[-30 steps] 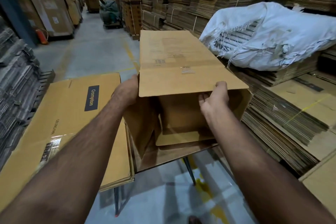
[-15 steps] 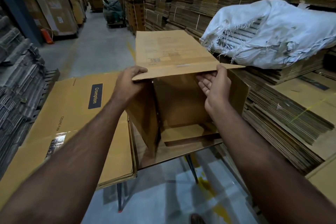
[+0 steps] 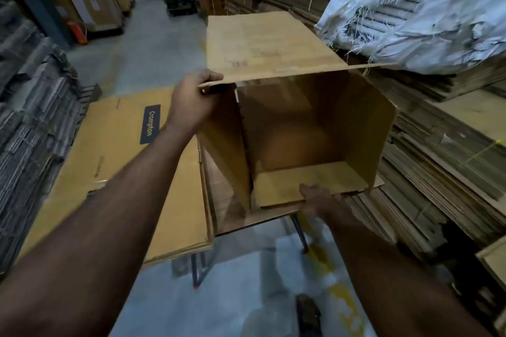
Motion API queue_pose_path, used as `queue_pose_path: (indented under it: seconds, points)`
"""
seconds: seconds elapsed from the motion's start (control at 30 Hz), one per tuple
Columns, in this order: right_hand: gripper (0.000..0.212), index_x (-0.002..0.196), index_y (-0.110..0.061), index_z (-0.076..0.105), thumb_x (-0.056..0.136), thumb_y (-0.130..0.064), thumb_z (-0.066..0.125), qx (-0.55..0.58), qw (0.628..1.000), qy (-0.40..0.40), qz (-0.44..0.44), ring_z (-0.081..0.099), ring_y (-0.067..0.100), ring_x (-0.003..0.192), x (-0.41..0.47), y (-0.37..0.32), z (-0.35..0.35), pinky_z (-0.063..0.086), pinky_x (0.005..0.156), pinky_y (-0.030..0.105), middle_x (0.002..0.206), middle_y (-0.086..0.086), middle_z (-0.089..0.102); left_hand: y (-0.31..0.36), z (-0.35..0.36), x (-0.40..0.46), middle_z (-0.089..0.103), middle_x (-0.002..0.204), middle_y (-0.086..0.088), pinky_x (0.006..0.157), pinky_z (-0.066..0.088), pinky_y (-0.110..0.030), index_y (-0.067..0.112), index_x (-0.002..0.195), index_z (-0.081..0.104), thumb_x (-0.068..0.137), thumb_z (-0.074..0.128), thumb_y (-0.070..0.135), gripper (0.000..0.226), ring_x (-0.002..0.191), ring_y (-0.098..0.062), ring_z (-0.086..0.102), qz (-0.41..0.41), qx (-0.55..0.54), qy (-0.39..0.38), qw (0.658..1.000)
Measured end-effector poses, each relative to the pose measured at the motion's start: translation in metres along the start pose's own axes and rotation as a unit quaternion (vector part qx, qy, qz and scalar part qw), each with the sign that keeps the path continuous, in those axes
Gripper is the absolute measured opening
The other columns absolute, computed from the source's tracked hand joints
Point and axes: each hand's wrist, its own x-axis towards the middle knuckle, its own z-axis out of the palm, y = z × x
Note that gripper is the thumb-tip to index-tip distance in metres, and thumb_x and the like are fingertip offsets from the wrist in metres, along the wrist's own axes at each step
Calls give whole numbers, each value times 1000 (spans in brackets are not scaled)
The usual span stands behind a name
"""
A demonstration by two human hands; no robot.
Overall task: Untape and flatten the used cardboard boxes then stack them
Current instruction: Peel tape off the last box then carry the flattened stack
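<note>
Here one open box (image 3: pixel 315 128) lies on its side on the tabletop (image 3: pixel 232 216), beside one flattened Crompton carton (image 3: pixel 115 150). The left hand (image 3: pixel 191 104) grips the box's upper left corner; the right hand (image 3: pixel 317 200) pinches the lower flap. Grey concrete floor (image 3: pixel 153 44) runs between walls of bundled cardboard (image 3: pixel 443 167); one white sack (image 3: pixel 427 8) lies on the right.
</note>
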Motion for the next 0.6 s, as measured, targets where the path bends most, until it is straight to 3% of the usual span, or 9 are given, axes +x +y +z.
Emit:
queue_pose_path:
  seconds: [0.07,0.13,0.2,0.27,0.33,0.4,0.47,0.53,0.6]
  points:
    - [73,143,-22,39,86,-64,58,-28,999,-41,0,43,33,134,-2,14,24,37,108,45,149,14,41,3,0,3,67,101,4,71,43,-13,14,112,71,87,63,13,26,97,-13,61,6,7,8,1000]
    - [56,142,-14,37,97,-44,51,-61,998,-27,-11,46,35,130,-3,19,31,39,104,43,144,15,43,4,0,7,67,99,5,67,41,-11,15,110,71,85,63,23,26,94,-13,62,13,3,2,1000]
    - [51,137,-15,39,94,-38,55,3,1000,-15,6,49,36,124,6,22,25,44,99,42,134,14,49,2,2,10,70,100,4,71,48,-20,20,107,73,77,59,38,37,94,-14,64,5,-13,-13,1000]
    - [52,132,-15,44,91,-44,55,72,997,-4,8,53,33,119,10,22,13,47,96,42,130,13,53,1,6,12,71,108,1,84,51,-28,18,111,73,74,57,36,44,101,-15,65,3,-6,-24,1000]
    - [41,123,-14,52,93,-42,51,130,979,150,32,56,31,108,3,16,-6,48,90,42,120,12,56,-1,9,12,69,118,-4,96,49,-31,14,118,71,76,57,25,45,111,-17,62,3,-4,-25,1000]
    - [29,114,-12,55,93,-32,55,127,902,413,32,53,31,104,-9,10,-27,45,88,44,112,12,54,-5,11,10,68,122,-4,98,49,-31,14,120,70,80,60,17,41,113,-15,61,7,5,-10,1000]
    - [33,116,-12,50,91,-32,60,99,805,585,12,46,33,111,-28,-1,-54,39,92,49,119,16,45,-12,12,10,70,118,0,96,50,-30,16,119,70,83,63,13,37,110,-12,62,6,8,17,1000]
    - [46,128,-13,38,94,-39,55,76,733,676,-23,35,36,125,-37,-4,-75,29,101,51,136,17,31,-21,9,13,71,113,1,91,51,-28,16,117,72,85,64,12,34,104,-12,63,-9,-3,30,1000]
    - [64,142,-12,20,96,-44,52,65,714,697,-22,23,40,140,-41,1,-91,19,112,52,151,24,16,-29,4,15,71,113,-1,89,51,-28,15,116,72,86,64,13,32,106,-14,65,-9,-13,37,999]
